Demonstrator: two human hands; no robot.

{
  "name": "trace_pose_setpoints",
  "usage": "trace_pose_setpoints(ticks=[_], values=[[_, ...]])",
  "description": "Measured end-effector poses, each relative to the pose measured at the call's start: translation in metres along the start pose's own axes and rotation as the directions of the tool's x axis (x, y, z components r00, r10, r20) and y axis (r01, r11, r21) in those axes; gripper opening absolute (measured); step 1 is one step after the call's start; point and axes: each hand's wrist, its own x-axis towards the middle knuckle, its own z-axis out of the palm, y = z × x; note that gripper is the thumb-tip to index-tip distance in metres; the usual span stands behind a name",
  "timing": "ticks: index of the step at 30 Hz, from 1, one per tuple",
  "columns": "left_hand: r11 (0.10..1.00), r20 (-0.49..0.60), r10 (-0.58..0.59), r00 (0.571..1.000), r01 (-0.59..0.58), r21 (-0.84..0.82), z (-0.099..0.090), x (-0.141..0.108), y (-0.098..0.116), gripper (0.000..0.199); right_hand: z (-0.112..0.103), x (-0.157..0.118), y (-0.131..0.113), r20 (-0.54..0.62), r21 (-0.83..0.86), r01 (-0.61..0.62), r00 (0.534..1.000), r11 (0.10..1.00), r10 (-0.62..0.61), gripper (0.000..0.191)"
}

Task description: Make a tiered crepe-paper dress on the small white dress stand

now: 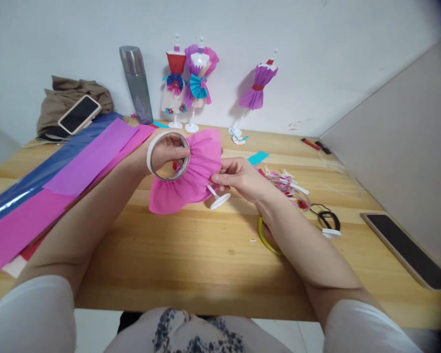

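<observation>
My left hand (166,151) is closed on the gathered waist of a pink crepe-paper skirt (202,162), above the middle of the table. A roll of tape (150,156) appears looped around this hand. My right hand (238,177) pinches the skirt's right edge between thumb and fingers. From under the skirt, between my hands, sticks out the white stem and round base (220,201) of a small dress-form stand, tilted. The skirt and my left hand hide most of the form; a bit of red shows inside the tape ring.
Dressed mini mannequins (256,88) stand along the wall beside a grey flask (137,88). Crepe-paper strips (84,162) and blue film lie at left, near a phone (80,114). Paper scraps (284,182), a yellow ring (266,238), a black cord (330,219) and another phone (407,250) lie right.
</observation>
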Motion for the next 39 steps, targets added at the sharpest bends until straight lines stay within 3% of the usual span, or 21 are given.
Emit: trace_pose_setpoints(ticks=[4,10,22,29,39], values=[[0.998,0.025,0.064,0.998,-0.064,0.015,0.002,-0.002,0.002,0.045,0.008,-0.002,-0.002,0.072,0.069,0.024,0.997,0.997,-0.029,0.038],[0.993,0.052,0.078,0.996,-0.082,0.09,0.001,-0.001,-0.003,0.039,0.018,-0.001,0.01,0.06,0.027,-0.102,0.993,0.994,0.1,0.042],[0.997,0.047,0.058,0.997,-0.06,0.049,-0.003,0.005,-0.011,0.045,0.019,-0.003,0.004,0.074,0.002,-0.054,0.996,0.999,0.054,0.04],[0.997,0.087,0.066,0.994,-0.068,0.023,0.001,0.006,-0.013,0.042,0.029,0.0,0.015,-0.103,-0.01,-0.058,0.993,0.998,0.057,0.039],[0.997,0.042,0.004,0.999,-0.007,0.076,0.003,0.004,-0.011,0.032,0.018,-0.003,0.007,0.031,-0.108,-0.081,0.996,0.991,0.084,0.038]])
